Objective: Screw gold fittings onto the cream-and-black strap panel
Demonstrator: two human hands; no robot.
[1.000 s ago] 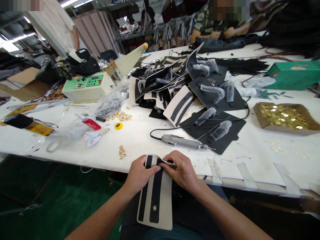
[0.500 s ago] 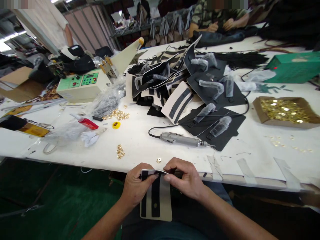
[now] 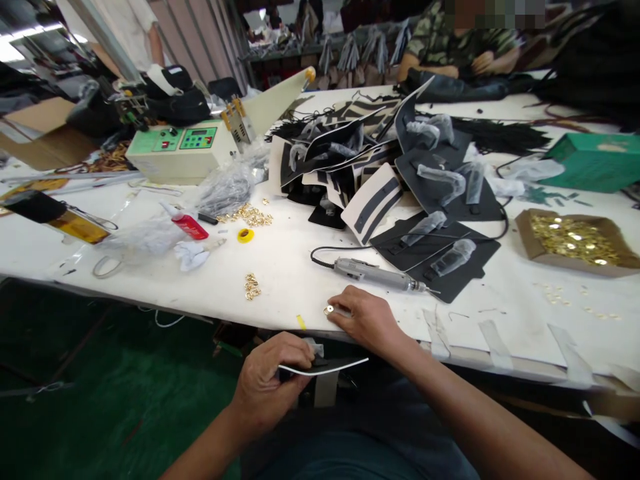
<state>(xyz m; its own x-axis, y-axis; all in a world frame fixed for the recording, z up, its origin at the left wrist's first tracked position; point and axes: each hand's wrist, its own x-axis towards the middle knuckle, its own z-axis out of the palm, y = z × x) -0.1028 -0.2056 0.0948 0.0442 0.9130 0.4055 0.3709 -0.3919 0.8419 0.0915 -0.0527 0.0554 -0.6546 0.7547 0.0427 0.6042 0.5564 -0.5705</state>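
Observation:
My left hand (image 3: 273,373) is closed on a dark panel (image 3: 340,365) with a pale edge, held nearly edge-on below the table's front edge. A bit of clear plastic wrap (image 3: 315,347) shows beside its fingers. Over the table's front edge, my right hand (image 3: 363,317) has its thumb and fingertips at a small gold ring-like fitting (image 3: 328,310) on the white surface. A grey electric screwdriver (image 3: 377,275) lies just beyond that hand. To the left are a small pile of gold fittings (image 3: 252,287) and a yellow strip (image 3: 301,322).
Panels with wrapped handles (image 3: 373,203) are heaped mid-table. A carton of gold discs (image 3: 575,240) stands right, a green-panelled machine (image 3: 183,150) left. Nearer are a red bottle (image 3: 190,225) and a yellow tape roll (image 3: 245,235). A person (image 3: 460,47) sits across the table.
My right hand has let go of the panel and moved up to the gold fitting on the table. The panel has turned from its striped face to nearly edge-on in my left hand.

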